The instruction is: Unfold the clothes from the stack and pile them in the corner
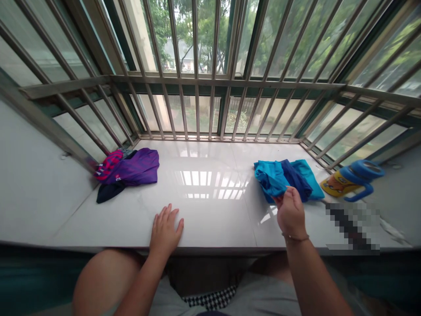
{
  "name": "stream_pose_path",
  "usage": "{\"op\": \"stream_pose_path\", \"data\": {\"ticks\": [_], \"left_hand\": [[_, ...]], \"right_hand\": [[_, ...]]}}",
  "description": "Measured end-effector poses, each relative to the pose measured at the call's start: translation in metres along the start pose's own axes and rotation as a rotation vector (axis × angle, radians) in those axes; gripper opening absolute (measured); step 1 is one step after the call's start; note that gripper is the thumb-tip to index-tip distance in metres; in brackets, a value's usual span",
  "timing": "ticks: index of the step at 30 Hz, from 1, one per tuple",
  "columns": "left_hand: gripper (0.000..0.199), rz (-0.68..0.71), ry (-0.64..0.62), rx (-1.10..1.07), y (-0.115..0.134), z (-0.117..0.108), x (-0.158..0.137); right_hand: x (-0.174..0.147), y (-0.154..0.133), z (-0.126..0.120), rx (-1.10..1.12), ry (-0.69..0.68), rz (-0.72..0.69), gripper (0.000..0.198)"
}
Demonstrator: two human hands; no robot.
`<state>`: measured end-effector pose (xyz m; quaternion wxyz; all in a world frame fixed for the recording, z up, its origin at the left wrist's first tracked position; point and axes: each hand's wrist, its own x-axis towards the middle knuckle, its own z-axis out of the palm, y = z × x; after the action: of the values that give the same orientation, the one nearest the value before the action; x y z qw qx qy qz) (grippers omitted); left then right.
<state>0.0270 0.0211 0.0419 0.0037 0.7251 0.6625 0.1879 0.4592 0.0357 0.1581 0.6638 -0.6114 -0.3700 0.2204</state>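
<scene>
A broad, glossy white sill (210, 206) runs left to right under the barred window. On its right side lies a soft blue and teal cloth bundle (287, 179); the right hand (291, 213) pinches its near edge, fingertips hidden in the folds. The left hand (165, 230) lies flat and spread on the near sill, holding nothing. A crumpled purple garment heap (130, 169) sits far left; a blue-lidded cup (353, 180) lies tipped at right beside a blurred patch.

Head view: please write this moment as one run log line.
left hand: flat on sill | right hand: grip on blue cloth | purple clothes: far left | cup: lying right
</scene>
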Motion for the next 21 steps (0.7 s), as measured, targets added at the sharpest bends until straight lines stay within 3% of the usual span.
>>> {"op": "stream_pose_path", "data": {"ticks": [3,7,11,14,16,17,20,21], "left_hand": [[0.047,0.000,-0.005,-0.010,0.000,0.001,0.000],[0.043,-0.084,-0.047,-0.143,0.006,-0.011,0.006],[0.045,-0.164,-0.264,-0.648,0.039,-0.059,0.004],[0.068,0.072,-0.464,-0.980,0.082,-0.101,-0.010],[0.083,0.235,-0.519,-0.904,0.111,-0.119,-0.019],[0.078,0.275,-0.513,-0.804,0.122,-0.125,-0.021],[0.027,0.251,-0.451,-0.482,0.138,-0.135,-0.015],[0.019,0.209,-0.436,-0.397,0.136,-0.139,-0.008]], "right_hand": [[-0.029,-0.034,0.016,0.214,-0.166,0.125,0.043],[-0.060,-0.070,0.023,0.142,-0.388,0.235,0.039],[-0.086,-0.101,0.021,0.083,-0.717,0.284,0.040],[-0.104,-0.123,0.019,0.101,-0.932,0.292,0.042],[-0.114,-0.134,0.018,0.109,-0.982,0.292,0.042],[-0.117,-0.137,0.017,0.118,-0.984,0.300,0.041],[-0.121,-0.144,0.012,0.207,-0.932,0.331,0.042],[-0.120,-0.146,0.009,0.234,-0.905,0.331,0.043]]}}
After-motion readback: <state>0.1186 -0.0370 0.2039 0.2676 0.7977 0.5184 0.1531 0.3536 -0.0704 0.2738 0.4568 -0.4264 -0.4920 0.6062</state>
